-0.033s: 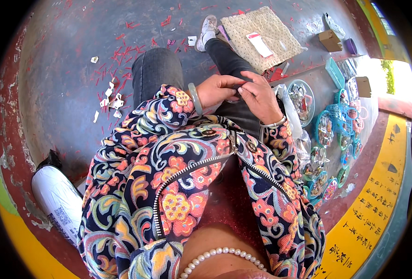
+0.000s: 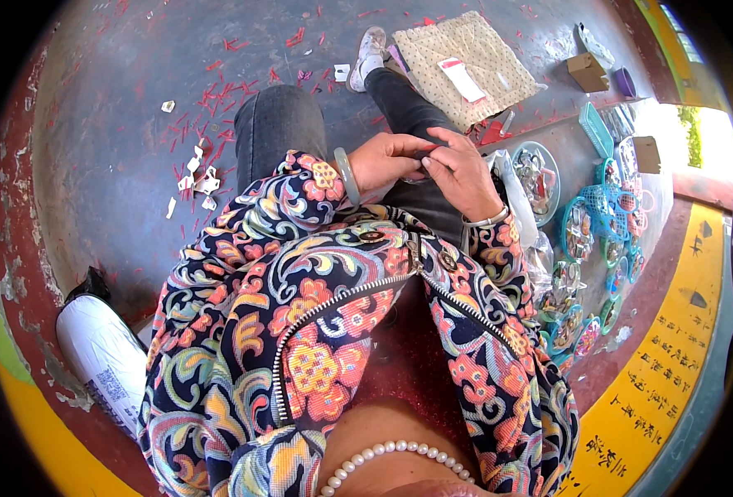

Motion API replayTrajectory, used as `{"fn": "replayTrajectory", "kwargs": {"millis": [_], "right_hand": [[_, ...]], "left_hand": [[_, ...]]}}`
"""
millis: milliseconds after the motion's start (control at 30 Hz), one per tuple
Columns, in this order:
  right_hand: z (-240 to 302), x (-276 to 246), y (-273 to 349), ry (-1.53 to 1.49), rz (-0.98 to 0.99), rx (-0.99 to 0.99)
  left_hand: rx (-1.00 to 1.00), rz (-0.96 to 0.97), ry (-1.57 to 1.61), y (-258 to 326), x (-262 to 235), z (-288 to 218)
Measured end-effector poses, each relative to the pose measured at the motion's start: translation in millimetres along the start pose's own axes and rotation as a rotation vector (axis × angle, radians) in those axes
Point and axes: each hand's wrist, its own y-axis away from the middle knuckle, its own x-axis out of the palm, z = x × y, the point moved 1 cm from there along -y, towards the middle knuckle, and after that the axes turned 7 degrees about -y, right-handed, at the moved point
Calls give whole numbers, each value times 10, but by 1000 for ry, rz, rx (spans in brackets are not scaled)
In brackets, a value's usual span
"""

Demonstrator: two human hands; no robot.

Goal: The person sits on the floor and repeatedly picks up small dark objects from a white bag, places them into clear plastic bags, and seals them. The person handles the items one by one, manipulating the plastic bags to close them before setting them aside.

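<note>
The left hand, a pale green bangle at its wrist, meets the right hand above a dark trouser leg. Fingers on both are bent inward, tips together; whether they grip a small item cannot be told. A whitish plastic bag lies just beside the right wrist. Next to it, a round light-blue basket of silvery pieces stands at the left edge of a grey surface. A turquoise rectangular basket sits at that surface's far edge; beyond lies a beige dotted cloth.
</note>
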Motion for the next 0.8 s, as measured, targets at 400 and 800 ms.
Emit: {"fn": "replayTrajectory", "kwargs": {"millis": [400, 800], "right_hand": [[-70, 86, 22, -82, 0, 62], [2, 96, 11, -222, -257, 144]], "left_hand": [[-137, -111, -33, -1, -18, -9], [-117, -256, 15, -14, -84, -8]]}}
